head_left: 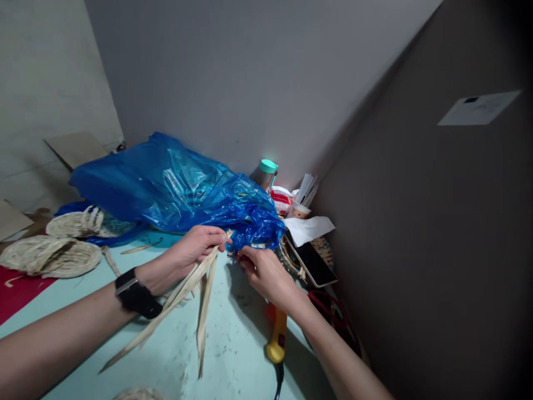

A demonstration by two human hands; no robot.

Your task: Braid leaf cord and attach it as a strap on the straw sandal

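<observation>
My left hand (pixel 204 243), with a black watch on the wrist, pinches several long pale strips of dried plant husk (pixel 183 297). Their short ends poke out past my fingertips, while the long tails hang down towards me over the table. Close by on the right, my right hand (pixel 266 272) is apart from the left, its fingers curled together. Whatever it may hold is hidden by the fingers. Just beyond both hands lies the crumpled edge of a large blue plastic bag (pixel 166 183). Below my right wrist is a yellow-handled tool (pixel 277 336) with a black cord.
Woven straw slipper-like pieces (pixel 50 256) lie at the left on red material (pixel 25 289). A green-lidded bottle (pixel 267 173), a paper cup (pixel 298 211), a white paper (pixel 310 229) and a phone (pixel 318 264) are at the right. Grey panels (pixel 250 83) enclose the light-green table (pixel 166 361).
</observation>
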